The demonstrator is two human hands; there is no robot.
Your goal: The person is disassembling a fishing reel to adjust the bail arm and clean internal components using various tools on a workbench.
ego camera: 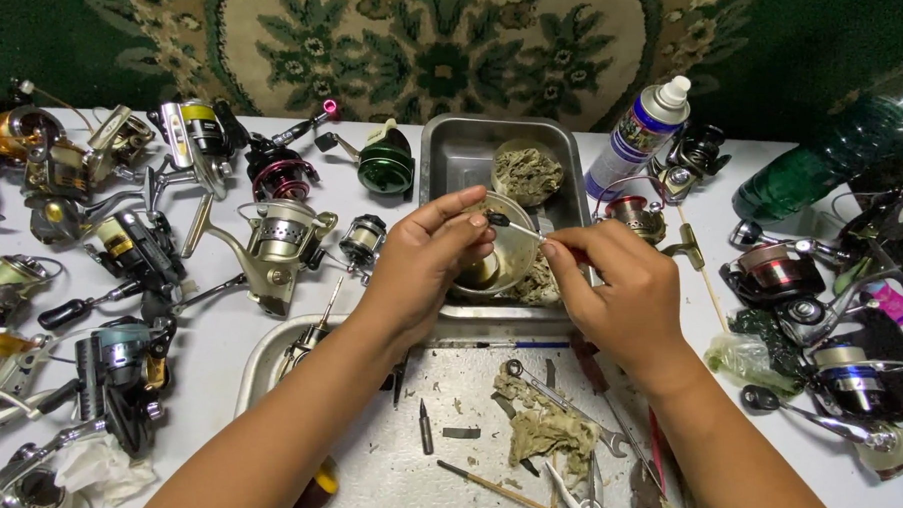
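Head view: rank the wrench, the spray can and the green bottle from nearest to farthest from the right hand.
From the right hand:
1. Wrench, just below the hand on the near tray.
2. Spray can, above the hand, beside the far tray's right wall.
3. Green bottle, farthest, lying at the upper right of the table.

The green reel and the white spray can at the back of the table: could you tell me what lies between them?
In the head view, a grey metal tray lies between the green reel and the spray can, holding a grimy rag.
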